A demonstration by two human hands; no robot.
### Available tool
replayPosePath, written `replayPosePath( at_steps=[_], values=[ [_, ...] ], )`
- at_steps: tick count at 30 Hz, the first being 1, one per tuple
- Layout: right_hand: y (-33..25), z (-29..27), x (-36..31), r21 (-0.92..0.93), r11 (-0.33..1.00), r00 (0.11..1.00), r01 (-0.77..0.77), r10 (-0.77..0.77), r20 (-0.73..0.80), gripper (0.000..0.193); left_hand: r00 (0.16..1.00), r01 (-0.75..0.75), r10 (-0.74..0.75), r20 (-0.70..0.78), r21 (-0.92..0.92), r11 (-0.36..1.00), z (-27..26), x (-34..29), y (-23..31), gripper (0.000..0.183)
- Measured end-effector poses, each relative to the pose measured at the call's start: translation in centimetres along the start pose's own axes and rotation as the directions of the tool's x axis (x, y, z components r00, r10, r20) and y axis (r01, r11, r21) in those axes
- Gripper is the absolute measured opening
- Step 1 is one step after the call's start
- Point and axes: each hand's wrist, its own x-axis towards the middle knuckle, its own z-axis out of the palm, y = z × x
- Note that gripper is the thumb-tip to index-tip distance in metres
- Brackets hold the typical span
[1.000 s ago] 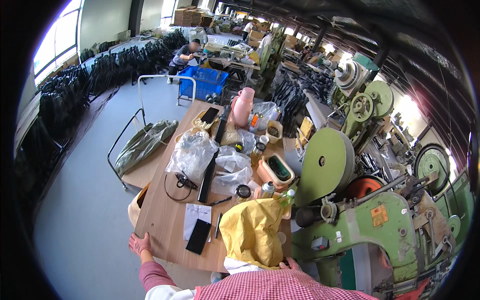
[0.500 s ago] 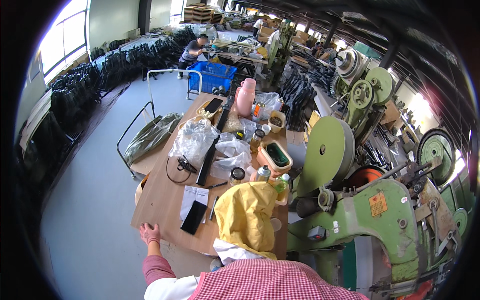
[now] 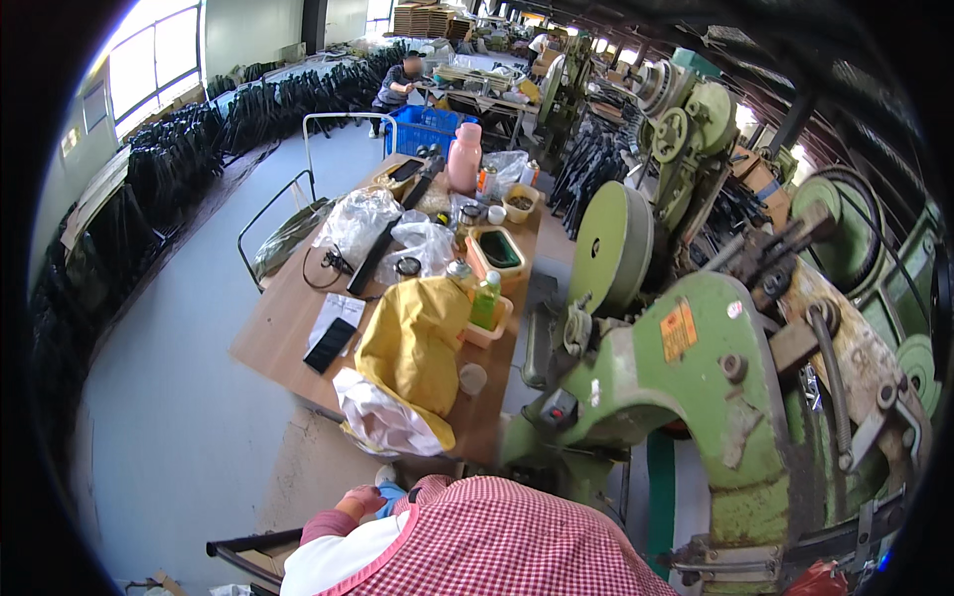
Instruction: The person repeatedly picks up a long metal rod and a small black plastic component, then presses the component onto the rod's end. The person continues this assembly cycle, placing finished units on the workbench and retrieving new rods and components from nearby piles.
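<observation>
My left hand [image 3: 363, 500] is low beside my body, next to the blue trouser leg [image 3: 391, 497] and apart from the table. Its fingers are too small and bunched in the picture to tell whether they hold anything. My right hand is out of view. Ahead stands the wooden table [image 3: 268, 348]. A yellow cloth with a white lining [image 3: 412, 348] is draped at its near end. Left of the cloth, a black phone [image 3: 330, 345] rests on a sheet of paper [image 3: 336, 310]. A green-tinted bottle [image 3: 485, 300] stands behind the cloth's right side.
Plastic bags [image 3: 355, 217], a pink thermos [image 3: 464, 159] and several tubs crowd the table's far half. A large green machine [image 3: 686, 348] fills the right side. A wheeled cart [image 3: 268, 223] stands left of the table. Farther off, a person [image 3: 396, 91] is near a blue crate [image 3: 427, 129].
My left hand has left the table's near left corner and dropped beside my body. My view has turned right, so the table sits farther left and the green machine shows more.
</observation>
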Motion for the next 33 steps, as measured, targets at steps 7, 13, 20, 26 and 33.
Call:
replayPosePath(
  at_steps=[7,13,20,26,33],
  values=[
    [5.1,-3.7,-1.5,0.095,0.991,0.993,0.09,-0.096,0.061,0.064,0.983,-0.123,0.089,-0.161,-0.214,0.969,2.9,-1.6,11.4,0.045],
    [6.1,-4.8,-3.7,0.283,0.949,0.98,0.136,-0.172,0.105,0.063,0.985,-0.164,0.155,-0.076,-0.142,0.976,3.7,-5.7,18.9,0.05],
    [8.2,-3.7,-4.8,0.684,0.729,0.99,0.022,-0.111,0.087,0.057,0.939,-0.321,0.328,0.105,-0.073,0.944,4.5,-4.4,20.5,0.05],
    [11.7,-1.9,-2.9,0.678,0.722,0.989,0.138,-0.139,-0.052,0.053,0.961,-0.272,0.274,0.033,-0.044,0.961,5.0,-4.7,21.3,0.053],
    [10.8,-2.9,-1.4,0.309,0.893,0.939,0.328,-0.344,-0.001,0.041,0.936,-0.352,0.352,0.0,-0.018,0.936,9.4,-5.9,25.5,0.05]
  ],
)
